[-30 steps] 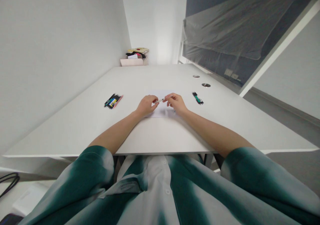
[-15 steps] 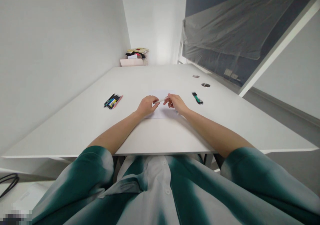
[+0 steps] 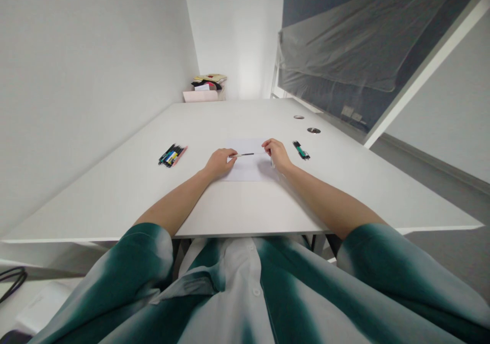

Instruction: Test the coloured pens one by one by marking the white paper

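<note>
Since you pulled your hands apart, pen tip's bare.
L hand (image 3: 219, 162) pinches pen (image 3: 243, 154) over paper (image 3: 248, 173); R hand (image 3: 277, 154) pinches white cap (image 3: 272, 164), apart from tip.

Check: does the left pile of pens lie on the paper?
No, the pile of pens lies on bare table, beside the paper.
</note>
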Action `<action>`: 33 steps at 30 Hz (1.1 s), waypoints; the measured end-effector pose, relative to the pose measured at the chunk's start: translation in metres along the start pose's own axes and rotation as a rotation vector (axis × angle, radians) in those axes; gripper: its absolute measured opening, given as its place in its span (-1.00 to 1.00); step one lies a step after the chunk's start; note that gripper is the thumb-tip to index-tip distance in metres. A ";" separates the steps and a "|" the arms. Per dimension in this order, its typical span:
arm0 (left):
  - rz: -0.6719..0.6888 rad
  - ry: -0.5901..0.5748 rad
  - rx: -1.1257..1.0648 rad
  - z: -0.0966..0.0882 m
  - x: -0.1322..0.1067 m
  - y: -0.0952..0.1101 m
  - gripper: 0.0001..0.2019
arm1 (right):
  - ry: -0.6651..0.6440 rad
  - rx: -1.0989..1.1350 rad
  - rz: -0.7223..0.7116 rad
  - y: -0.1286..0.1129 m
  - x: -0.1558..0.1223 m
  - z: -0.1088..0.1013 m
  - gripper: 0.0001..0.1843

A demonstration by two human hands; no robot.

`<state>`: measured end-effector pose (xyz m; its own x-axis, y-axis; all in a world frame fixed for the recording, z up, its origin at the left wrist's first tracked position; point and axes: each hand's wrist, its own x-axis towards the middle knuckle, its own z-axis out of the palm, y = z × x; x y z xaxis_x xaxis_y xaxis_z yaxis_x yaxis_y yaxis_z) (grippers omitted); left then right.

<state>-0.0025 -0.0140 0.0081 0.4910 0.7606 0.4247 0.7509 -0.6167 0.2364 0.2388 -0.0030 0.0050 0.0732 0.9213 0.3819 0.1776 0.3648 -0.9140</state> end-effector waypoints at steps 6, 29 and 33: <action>0.000 -0.030 0.024 0.004 0.001 -0.001 -0.72 | -0.082 -0.033 0.037 0.000 -0.004 0.008 -0.85; 0.136 -0.014 -0.003 0.008 0.002 0.016 -0.77 | -0.114 0.033 -0.005 -0.017 -0.014 0.018 -0.74; 0.057 0.011 -0.076 0.005 0.002 0.014 -0.76 | 0.088 0.020 -0.076 -0.012 -0.005 0.006 -0.79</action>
<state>0.0108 -0.0202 0.0074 0.5270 0.7215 0.4492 0.6856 -0.6732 0.2769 0.2301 -0.0107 0.0132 0.1457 0.8757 0.4603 0.1662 0.4370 -0.8840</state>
